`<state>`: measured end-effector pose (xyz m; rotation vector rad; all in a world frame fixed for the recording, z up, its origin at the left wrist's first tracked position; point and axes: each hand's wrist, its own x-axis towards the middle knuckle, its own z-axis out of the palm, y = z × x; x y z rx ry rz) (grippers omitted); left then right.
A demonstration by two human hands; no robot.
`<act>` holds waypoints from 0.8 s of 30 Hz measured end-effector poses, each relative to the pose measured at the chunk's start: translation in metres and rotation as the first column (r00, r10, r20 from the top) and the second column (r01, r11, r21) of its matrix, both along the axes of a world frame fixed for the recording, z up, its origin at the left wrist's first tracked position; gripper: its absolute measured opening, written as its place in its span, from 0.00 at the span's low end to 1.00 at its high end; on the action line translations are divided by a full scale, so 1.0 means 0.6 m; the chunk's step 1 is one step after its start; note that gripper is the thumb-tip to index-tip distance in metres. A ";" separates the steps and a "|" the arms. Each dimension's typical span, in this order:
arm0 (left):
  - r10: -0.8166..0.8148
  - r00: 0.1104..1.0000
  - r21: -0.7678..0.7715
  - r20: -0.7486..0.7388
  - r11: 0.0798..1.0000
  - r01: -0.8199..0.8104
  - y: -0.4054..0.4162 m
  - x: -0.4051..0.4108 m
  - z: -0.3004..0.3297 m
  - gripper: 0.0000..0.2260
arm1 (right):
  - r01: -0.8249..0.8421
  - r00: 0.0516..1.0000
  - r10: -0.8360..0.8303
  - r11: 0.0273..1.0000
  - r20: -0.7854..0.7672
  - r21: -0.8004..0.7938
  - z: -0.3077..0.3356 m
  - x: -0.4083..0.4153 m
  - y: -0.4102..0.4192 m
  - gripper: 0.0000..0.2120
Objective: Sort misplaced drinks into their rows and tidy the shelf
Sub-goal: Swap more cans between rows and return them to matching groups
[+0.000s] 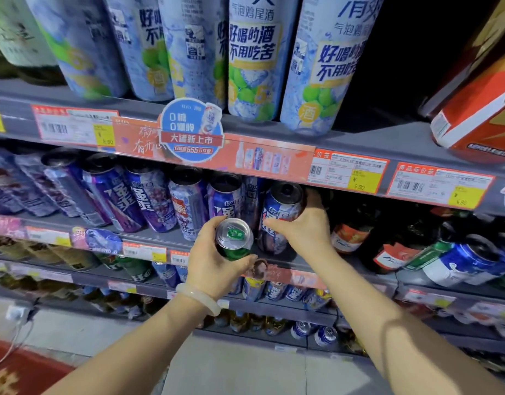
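My left hand (210, 260) holds a green can (234, 238) with a silver top and green tab, out in front of the middle shelf. My right hand (304, 223) wraps around a blue-and-white RIO can (279, 206) that stands at the right end of a row of purple and blue RIO cans (148, 198) on that shelf. The two held cans are side by side, close to touching. A pale bangle (198, 297) sits on my left wrist.
Tall pale-blue cans with green fruit (254, 61) fill the shelf above, behind price tags and a round promo sign (191, 131). Dark bottles (356, 229) and blue cans (470, 258) stand right of my right hand. A red box (479, 109) is upper right. Lower shelves hold more cans (274, 289).
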<state>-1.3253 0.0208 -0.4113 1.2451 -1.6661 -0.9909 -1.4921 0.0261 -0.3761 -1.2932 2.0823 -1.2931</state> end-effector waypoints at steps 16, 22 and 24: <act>-0.233 0.970 -0.023 0.068 0.972 0.235 0.024 -0.039 -0.010 0.33 | 0.006 1.000 -0.010 0.992 0.029 0.128 -0.001 0.001 0.085 0.22; -0.419 0.908 -0.017 -0.009 0.908 0.419 0.083 -0.145 0.011 0.31 | -0.177 0.976 0.120 0.922 0.179 0.344 -0.029 -0.069 0.238 0.35; -0.484 0.875 -0.030 -0.021 0.875 0.484 0.111 -0.188 0.017 0.30 | -0.147 0.980 0.095 0.936 0.174 0.319 -0.030 -0.093 0.272 0.43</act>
